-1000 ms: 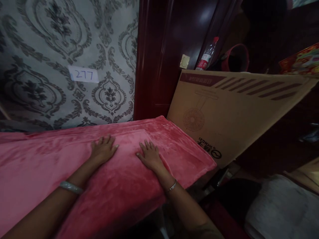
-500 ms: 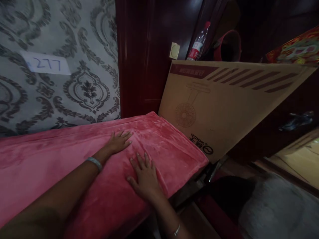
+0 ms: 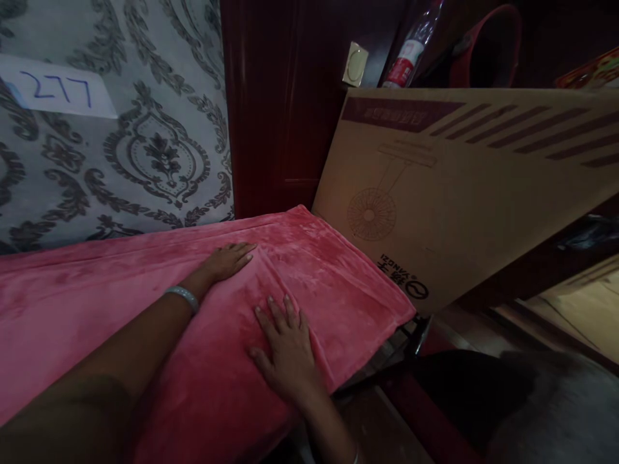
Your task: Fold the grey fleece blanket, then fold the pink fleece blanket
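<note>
A pink plush blanket (image 3: 207, 335) with a smooth sheen is spread over a long flat surface, and its right end shows a raised fold line. My left hand (image 3: 226, 261) lies palm down on it near the fold, fingers stretched towards the right; a pale bangle circles that wrist. Nearer to me and further right, my right hand (image 3: 286, 351) rests flat on the blanket with its fingers spread, just left of the fold edge. Neither hand grips the cloth. What lies under the blanket is hidden.
A large cardboard box (image 3: 459, 187) leans beyond the blanket's right end. A plastic bottle (image 3: 409, 55) and a red round-rimmed object (image 3: 471, 58) stand behind it. Patterned wallpaper (image 3: 159, 154) with a paper marked 277 (image 3: 58, 87) is at the left. Grey fabric (image 3: 556, 406) lies lower right.
The camera view has shifted, bringing the box and wall closer. Both hands stay flat on the blanket in nearly the same places; the left fingers lie closer together.
</note>
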Available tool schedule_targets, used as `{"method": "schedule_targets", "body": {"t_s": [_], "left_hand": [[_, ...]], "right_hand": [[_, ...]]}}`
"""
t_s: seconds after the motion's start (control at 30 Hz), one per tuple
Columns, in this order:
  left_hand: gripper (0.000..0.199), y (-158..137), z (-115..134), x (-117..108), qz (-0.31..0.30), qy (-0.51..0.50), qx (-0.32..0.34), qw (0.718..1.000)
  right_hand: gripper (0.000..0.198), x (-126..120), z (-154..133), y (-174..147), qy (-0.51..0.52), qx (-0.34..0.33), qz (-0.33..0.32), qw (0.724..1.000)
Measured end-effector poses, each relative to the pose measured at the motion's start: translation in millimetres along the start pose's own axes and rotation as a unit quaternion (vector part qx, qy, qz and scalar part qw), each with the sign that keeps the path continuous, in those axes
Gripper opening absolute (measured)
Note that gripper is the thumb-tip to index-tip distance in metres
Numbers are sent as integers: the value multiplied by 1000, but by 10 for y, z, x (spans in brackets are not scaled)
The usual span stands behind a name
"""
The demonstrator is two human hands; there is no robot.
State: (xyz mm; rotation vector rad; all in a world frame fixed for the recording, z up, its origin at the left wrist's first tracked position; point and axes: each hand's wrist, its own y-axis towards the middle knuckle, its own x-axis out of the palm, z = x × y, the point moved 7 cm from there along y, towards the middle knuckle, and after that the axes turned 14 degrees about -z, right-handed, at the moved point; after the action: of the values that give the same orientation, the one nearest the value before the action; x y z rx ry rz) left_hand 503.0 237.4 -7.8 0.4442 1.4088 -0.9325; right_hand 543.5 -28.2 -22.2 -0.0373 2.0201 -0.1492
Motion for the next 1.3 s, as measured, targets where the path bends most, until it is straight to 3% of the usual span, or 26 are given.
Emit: {"method": "schedule_targets", "body": {"t_s": [0.2,0.33,0.57,0.67,0.77,0.87,0.93,1.1,1.3], "left_hand": [[65,-8,15,-42,-30,7,9,999],[65,-216,-51,-132,-42,11,-24,999],[68,-1115,-337,-222,-19,23,-91,995],[66,-1494,-309,-101,-34,27,-71,996],[65,-1712,-214,36,-45,36,-28,998],[64,-1753,-155,135,-28,46,-6,999],[62,-1719,-162,207,-18,51,-12,998],[62,-1615,-265,327,0,53,-7,999],[62,-1468,-584,211,17,72,-16,997]], "right_hand": [[67,-37,-12,-1,-4,-2,16,1000],[67,-56,-30,2,-18,-4,26,999],[66,-72,-11,-9,-29,6,11,1000],[63,-166,-108,-42,-28,7,-7,1000],[62,-273,-427,-61,-51,-66,-11,996],[62,-190,-789,-43,-89,-182,-40,979],[63,-34,-890,-7,-111,-215,-66,968],[66,256,-812,-9,-128,-221,-57,965],[64,287,-745,-121,-121,-220,-43,967]]}}
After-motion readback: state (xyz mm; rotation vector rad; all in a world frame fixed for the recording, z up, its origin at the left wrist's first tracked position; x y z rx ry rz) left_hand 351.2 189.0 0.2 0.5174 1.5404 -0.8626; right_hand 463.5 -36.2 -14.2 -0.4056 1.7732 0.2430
